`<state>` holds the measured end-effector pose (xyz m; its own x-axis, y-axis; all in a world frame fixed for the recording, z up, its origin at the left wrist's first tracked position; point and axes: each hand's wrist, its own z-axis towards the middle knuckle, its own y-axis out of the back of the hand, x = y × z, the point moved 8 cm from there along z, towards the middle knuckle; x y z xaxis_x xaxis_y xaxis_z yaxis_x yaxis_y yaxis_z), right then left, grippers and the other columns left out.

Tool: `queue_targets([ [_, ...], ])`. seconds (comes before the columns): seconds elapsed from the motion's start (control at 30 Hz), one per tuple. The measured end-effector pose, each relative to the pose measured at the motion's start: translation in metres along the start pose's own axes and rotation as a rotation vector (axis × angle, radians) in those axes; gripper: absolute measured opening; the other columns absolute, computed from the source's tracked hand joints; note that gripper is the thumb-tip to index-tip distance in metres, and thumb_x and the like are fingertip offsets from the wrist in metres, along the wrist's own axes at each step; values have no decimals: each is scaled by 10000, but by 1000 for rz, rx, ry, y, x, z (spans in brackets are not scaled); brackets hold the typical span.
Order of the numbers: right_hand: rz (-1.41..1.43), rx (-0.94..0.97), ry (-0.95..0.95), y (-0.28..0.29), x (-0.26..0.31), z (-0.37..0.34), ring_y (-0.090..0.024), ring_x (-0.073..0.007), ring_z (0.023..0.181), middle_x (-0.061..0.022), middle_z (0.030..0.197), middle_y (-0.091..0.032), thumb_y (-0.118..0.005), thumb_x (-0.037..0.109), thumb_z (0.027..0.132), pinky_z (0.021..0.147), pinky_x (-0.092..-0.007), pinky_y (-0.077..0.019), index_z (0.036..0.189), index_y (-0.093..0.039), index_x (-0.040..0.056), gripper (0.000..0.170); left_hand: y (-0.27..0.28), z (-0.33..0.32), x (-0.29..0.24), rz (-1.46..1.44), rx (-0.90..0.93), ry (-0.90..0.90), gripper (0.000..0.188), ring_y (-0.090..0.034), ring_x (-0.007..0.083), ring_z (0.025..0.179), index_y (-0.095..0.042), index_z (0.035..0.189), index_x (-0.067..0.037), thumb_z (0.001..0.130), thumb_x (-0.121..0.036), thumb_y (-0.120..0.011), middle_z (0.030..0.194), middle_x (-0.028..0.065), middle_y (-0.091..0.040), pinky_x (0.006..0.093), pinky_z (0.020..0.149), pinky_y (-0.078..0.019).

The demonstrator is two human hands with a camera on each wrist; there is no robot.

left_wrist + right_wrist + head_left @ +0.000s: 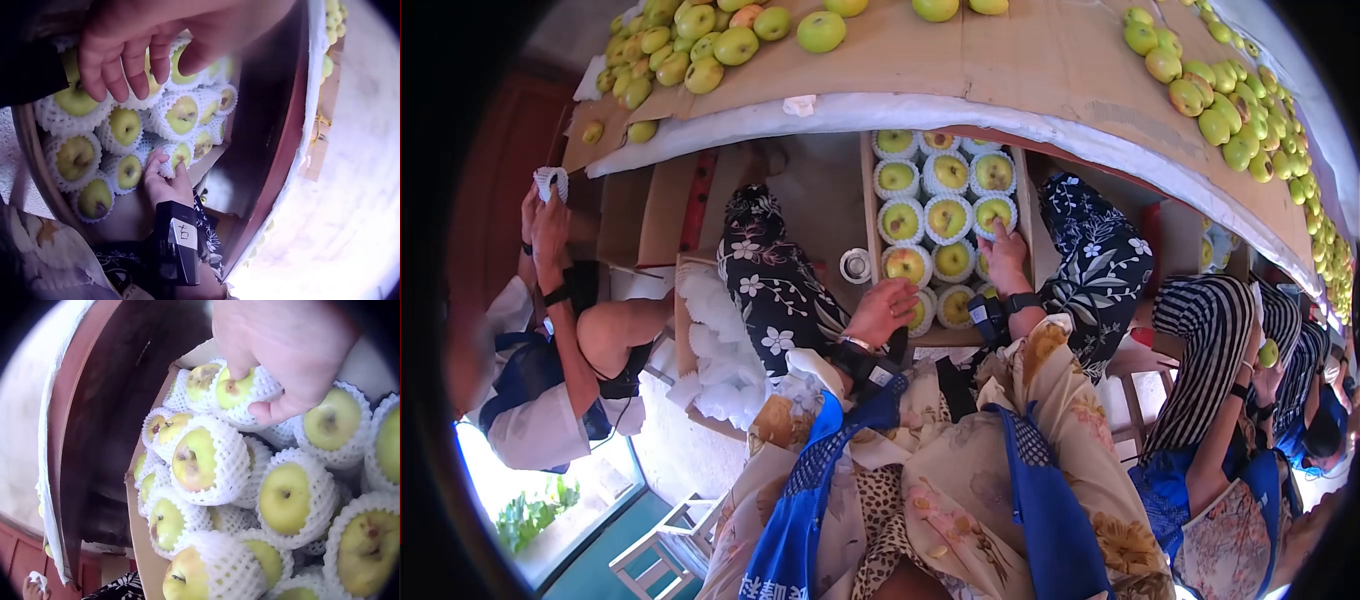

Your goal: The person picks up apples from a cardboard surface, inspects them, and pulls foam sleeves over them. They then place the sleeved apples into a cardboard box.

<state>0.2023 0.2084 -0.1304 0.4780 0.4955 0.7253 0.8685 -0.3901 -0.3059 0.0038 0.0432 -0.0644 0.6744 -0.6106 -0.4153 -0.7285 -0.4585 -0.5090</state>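
Observation:
A cardboard box between the person's knees holds rows of yellow-green apples, each in a white foam net sleeve. The right hand reaches to the box's right side, where thumb and fingers grip a sleeved apple at the end of a row. Over the near left part of the box, the left hand hangs with its fingers loosely bent and nothing between them. Beneath those fingers in the left wrist view lie more sleeved apples.
A cardboard-covered table with padded white edge curves ahead, bearing piles of loose apples. White foam sleeves fill a box at left. A round metal item lies beside the apple box. Other people sit at both sides.

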Motion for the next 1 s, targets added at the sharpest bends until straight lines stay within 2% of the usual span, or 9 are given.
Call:
queue_targets([
  [0.23,-259,-41,-40,6,1,-5,-580,-208,603,-96,813,-567,-633,273,838,524,-282,-500,958,-482,54,292,19,-30,-53,-274,125,-127,263,-536,233,1018,-522,1104,-91,885,-236,-520,1119,82,-558,377,881,-429],
  [0.37,-292,-54,-42,6,6,-11,-545,-182,571,-73,746,-543,-644,263,829,497,-254,-468,876,-501,41,268,48,-101,-130,-183,177,-531,303,-540,201,965,-491,1184,-78,913,-213,-475,1173,95,-536,309,822,-449],
  [0.5,-353,35,-88,17,9,-15,-545,-186,661,-74,785,-537,-652,257,817,555,-263,-465,929,-519,34,284,167,-181,-160,-113,-426,-885,348,-556,199,926,-489,1154,-52,840,-182,-563,1090,100,-586,288,737,-451],
  [0.53,-307,38,-130,17,13,-28,-541,-164,675,-56,771,-528,-641,249,822,555,-264,-450,910,-506,59,249,207,-183,-150,-117,-431,-883,348,-556,199,926,-489,1154,-52,840,-182,-563,1090,100,-586,288,737,-451],
  [0.6,-260,41,-169,16,30,-56,-536,-142,688,-39,758,-519,-630,240,828,554,-266,-436,890,-493,85,217,286,-200,-131,805,-1165,-824,358,-564,246,950,-524,1105,-13,782,-141,-609,1080,129,-588,330,803,-452],
  [0.67,-98,199,-199,4,49,-84,-553,-187,878,-67,955,-550,-603,239,842,706,-308,-456,1044,-511,67,280,261,-193,-109,1424,-1098,-612,355,-561,305,980,-558,1057,-5,728,-108,-642,1069,170,-584,359,859,-431],
  [0.83,82,408,-195,3,93,-101,-534,-245,1038,-116,1199,-517,-565,189,863,788,-331,-453,1163,-486,52,338,281,-158,-45,1384,-930,-504,304,-588,336,908,-592,977,-38,692,-113,-664,929,164,-626,382,806,-455],
  [0.9,79,385,-144,9,105,-103,-535,-239,1036,-123,1185,-524,-558,178,868,794,-329,-458,1149,-490,51,316,261,-168,-57,1408,-1064,-587,262,-600,334,824,-595,926,-29,686,-110,-662,841,141,-633,396,761,-466],
  [1.0,97,385,-176,9,103,-104,-543,-228,1016,-124,1158,-541,-553,162,870,792,-319,-461,1131,-496,52,288,249,-180,-66,1242,-1248,-352,300,-582,337,837,-581,950,-37,672,-105,-671,860,155,-614,399,773,-454],
])
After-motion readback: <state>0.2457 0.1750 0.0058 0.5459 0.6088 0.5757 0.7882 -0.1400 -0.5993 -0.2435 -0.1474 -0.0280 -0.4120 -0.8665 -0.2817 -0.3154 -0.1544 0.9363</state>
